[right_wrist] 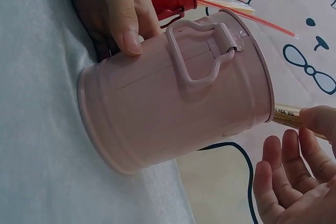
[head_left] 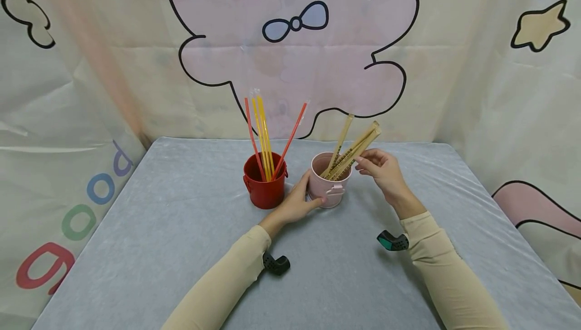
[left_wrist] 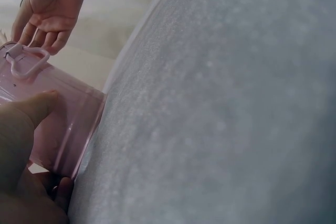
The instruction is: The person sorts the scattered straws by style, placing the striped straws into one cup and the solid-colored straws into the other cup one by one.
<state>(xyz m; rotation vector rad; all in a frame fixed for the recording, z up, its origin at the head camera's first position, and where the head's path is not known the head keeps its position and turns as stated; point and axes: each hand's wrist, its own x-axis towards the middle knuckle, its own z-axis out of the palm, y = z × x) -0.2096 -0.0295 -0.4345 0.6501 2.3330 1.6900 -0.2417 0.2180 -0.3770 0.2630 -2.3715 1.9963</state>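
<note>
My left hand (head_left: 295,200) grips the small pink bucket (head_left: 328,188) low on its left side, the thumb across its front. The bucket stands upright on the cloth, its looped handle (right_wrist: 191,59) on the near side. Several tan wrapped sticks (head_left: 347,156) with dark print lean out of it, mostly to the right. At the bucket's upper right, my right hand (head_left: 379,171) pinches one tan wrapped stick (right_wrist: 287,116) between thumb and forefinger; its other fingers are loosely bent. The bucket wall hides the lower ends of the sticks in the right wrist view.
Left of the pink bucket, close to my left hand, stands a red bucket (head_left: 267,195) with red straws (head_left: 295,130) and yellow straws (head_left: 264,133). A grey-blue cloth (head_left: 181,229) covers the table. Behind it hangs a printed curtain (head_left: 290,62).
</note>
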